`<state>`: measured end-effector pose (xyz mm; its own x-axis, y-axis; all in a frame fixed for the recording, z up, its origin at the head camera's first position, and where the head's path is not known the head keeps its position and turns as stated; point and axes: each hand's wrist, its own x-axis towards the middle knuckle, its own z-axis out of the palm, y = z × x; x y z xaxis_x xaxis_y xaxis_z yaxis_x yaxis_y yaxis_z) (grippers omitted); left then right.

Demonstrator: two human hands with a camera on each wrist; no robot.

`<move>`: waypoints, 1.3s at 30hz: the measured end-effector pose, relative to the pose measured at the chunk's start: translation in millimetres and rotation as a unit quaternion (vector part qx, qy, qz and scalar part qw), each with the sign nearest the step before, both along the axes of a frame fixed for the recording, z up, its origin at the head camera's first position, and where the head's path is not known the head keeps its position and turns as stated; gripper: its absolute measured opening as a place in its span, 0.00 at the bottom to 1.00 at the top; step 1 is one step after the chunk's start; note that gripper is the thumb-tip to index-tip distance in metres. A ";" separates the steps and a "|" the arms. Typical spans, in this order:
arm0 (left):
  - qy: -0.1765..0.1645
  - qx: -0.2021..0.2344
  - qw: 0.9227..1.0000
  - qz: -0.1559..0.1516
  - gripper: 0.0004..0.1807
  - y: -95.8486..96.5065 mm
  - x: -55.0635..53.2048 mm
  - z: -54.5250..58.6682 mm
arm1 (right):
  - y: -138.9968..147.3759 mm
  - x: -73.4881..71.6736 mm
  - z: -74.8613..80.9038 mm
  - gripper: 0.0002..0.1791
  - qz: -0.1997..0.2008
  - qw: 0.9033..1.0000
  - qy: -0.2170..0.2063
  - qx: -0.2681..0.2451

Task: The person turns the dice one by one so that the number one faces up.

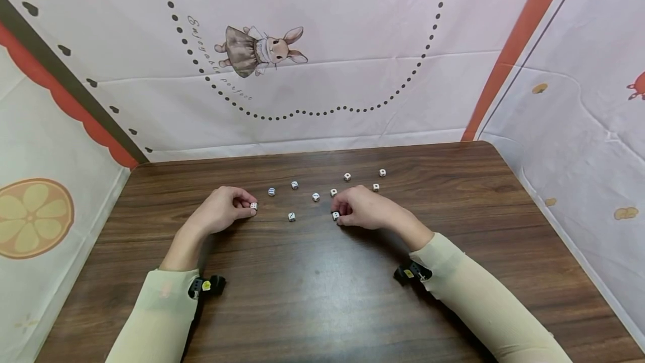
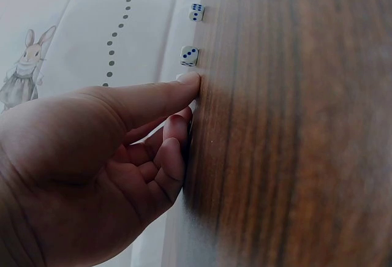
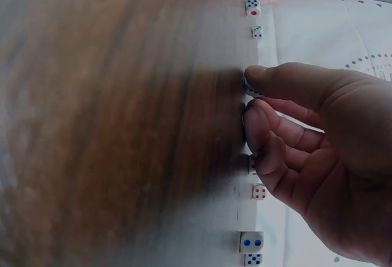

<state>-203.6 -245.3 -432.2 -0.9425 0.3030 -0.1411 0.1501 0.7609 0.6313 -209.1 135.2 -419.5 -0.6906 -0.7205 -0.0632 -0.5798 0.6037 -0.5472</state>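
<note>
Head: left grip pinches a white cubic die at the brown wooden desk, right grip another die — likely light, hard, slippery. Left wrist: die hidden. Right wrist: die half-hidden — opposite faces should hold best.

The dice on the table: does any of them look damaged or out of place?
Nothing stands out: the dice are loosely scattered, the left hand pinching one, the right hand another. No damage shows, though they appear small.
</note>
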 end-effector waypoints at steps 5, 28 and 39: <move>0.000 0.000 1.000 -0.002 0.07 -0.2 0.1 0.2 | -5.6 1.3 3.0 0.09 0.012 1.000 0.017 0.016; 0.000 0.000 1.000 0.004 0.07 1.3 0.3 2.2 | -2.0 -1.8 1.6 0.02 0.027 0.999 -0.012 -0.044; 0.001 0.000 1.000 0.004 0.07 1.8 1.1 3.0 | -1.7 -2.1 1.9 0.04 0.013 0.999 -0.023 -0.041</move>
